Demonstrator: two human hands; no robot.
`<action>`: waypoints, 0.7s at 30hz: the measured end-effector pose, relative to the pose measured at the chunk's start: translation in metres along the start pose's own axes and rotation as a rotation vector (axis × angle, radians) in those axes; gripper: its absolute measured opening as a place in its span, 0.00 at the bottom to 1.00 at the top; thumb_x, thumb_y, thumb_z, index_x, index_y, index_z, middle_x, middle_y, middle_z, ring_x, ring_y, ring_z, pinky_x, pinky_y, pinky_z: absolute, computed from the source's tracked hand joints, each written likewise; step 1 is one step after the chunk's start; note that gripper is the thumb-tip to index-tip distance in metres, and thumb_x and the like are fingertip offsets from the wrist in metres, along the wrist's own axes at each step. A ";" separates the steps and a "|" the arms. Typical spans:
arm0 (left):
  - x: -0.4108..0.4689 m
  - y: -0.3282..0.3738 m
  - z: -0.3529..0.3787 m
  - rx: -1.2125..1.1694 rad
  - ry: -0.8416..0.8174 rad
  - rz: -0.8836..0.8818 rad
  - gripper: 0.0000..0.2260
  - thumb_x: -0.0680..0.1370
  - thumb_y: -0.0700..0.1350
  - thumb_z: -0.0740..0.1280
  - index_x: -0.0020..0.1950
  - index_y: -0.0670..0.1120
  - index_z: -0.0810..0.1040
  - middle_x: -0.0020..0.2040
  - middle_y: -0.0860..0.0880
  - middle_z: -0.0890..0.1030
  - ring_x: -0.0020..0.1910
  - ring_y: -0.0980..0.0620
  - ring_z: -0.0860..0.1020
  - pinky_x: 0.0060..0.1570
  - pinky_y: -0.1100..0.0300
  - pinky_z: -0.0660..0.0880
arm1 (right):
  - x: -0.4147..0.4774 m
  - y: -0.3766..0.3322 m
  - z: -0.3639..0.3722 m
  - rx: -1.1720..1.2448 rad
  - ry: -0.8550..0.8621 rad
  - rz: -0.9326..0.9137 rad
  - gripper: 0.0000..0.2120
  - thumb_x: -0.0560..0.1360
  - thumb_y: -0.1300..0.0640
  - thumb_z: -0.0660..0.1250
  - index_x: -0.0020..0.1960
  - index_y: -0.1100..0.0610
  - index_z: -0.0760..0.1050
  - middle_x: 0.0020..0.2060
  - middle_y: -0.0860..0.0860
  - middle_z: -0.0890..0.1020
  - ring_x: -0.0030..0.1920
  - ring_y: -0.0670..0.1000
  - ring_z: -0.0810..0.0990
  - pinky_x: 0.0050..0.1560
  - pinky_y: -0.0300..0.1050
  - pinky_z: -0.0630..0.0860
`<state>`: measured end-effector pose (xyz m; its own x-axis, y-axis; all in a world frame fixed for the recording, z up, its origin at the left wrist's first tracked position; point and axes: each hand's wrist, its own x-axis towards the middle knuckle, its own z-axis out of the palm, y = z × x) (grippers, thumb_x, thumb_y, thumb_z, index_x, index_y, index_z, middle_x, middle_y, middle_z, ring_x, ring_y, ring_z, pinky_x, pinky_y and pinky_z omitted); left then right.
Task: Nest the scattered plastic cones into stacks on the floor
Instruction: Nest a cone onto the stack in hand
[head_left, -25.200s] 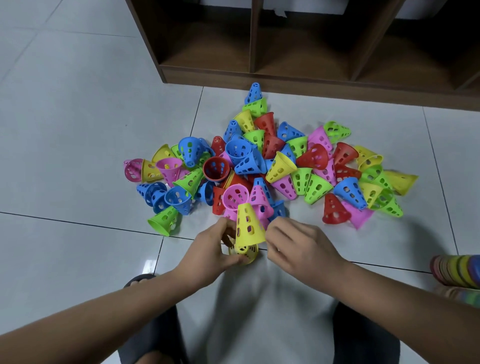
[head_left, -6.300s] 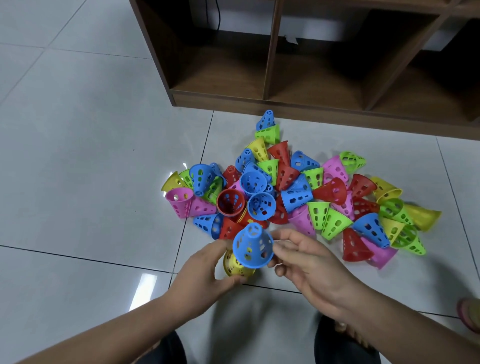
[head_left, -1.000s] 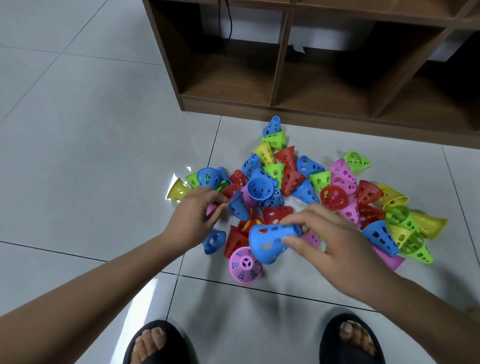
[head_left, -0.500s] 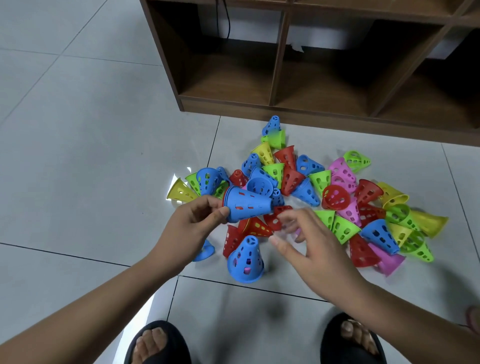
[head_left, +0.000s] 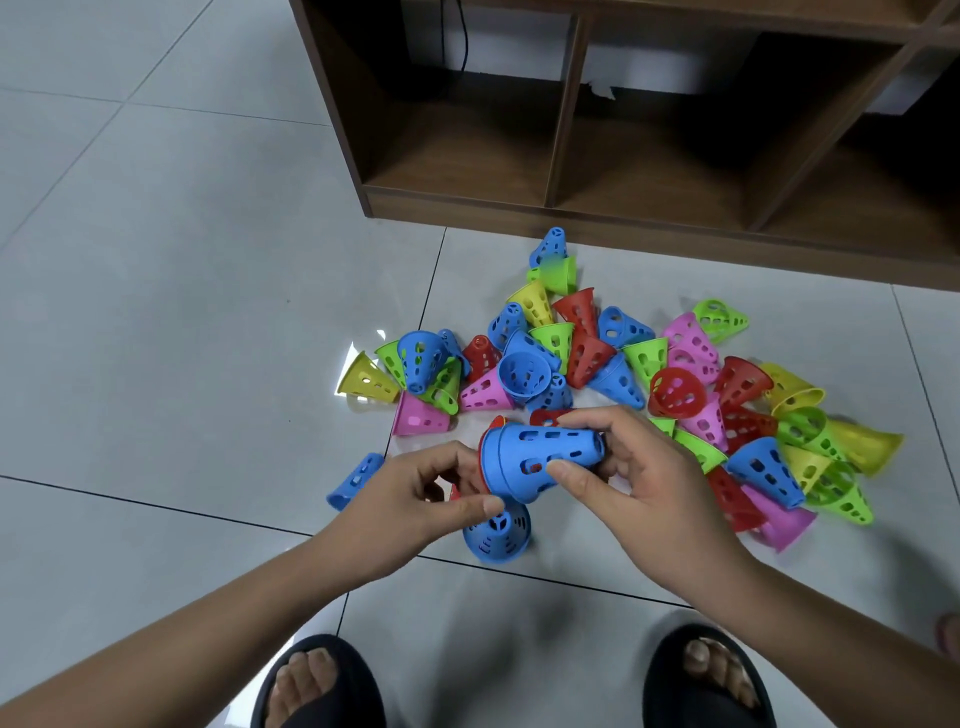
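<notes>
Much open floor (head_left: 156, 364) lies left of the pile (head_left: 675, 374); shelf (head_left: 571, 208) behind. Left hand (head_left: 415, 499) and right hand (head_left: 639, 483) grip a level blue cone (head_left: 535, 460), tip rightward.

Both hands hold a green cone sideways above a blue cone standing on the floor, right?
No. The held cone is blue, not green, as the head view shows. The left hand and right hand hold it sideways above the standing blue cone on the floor.
</notes>
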<state>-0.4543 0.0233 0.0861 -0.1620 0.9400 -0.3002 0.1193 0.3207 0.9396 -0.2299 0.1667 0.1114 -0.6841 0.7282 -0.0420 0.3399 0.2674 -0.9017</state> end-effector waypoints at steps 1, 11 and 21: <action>-0.003 -0.004 -0.002 0.011 -0.009 -0.019 0.06 0.78 0.48 0.79 0.50 0.51 0.84 0.48 0.44 0.85 0.49 0.40 0.80 0.48 0.53 0.73 | -0.002 -0.002 -0.002 -0.026 0.005 -0.022 0.15 0.77 0.49 0.76 0.61 0.40 0.79 0.56 0.45 0.83 0.52 0.55 0.84 0.53 0.58 0.83; -0.017 -0.006 -0.013 -0.075 -0.051 -0.051 0.06 0.85 0.44 0.69 0.57 0.42 0.83 0.52 0.44 0.84 0.54 0.50 0.81 0.59 0.56 0.77 | -0.013 -0.019 0.000 -0.262 -0.072 -0.289 0.16 0.76 0.56 0.79 0.63 0.50 0.82 0.55 0.42 0.78 0.44 0.42 0.76 0.46 0.34 0.74; -0.026 0.011 -0.008 0.332 -0.082 0.179 0.16 0.89 0.51 0.58 0.48 0.46 0.78 0.47 0.52 0.75 0.48 0.49 0.76 0.53 0.51 0.75 | -0.020 -0.038 -0.008 -0.306 0.019 -0.415 0.17 0.75 0.54 0.80 0.62 0.57 0.83 0.54 0.47 0.81 0.50 0.36 0.76 0.48 0.34 0.75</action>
<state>-0.4569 0.0014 0.1058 -0.0324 0.9863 -0.1616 0.4518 0.1587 0.8779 -0.2234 0.1470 0.1501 -0.7903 0.5325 0.3032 0.2174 0.7063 -0.6736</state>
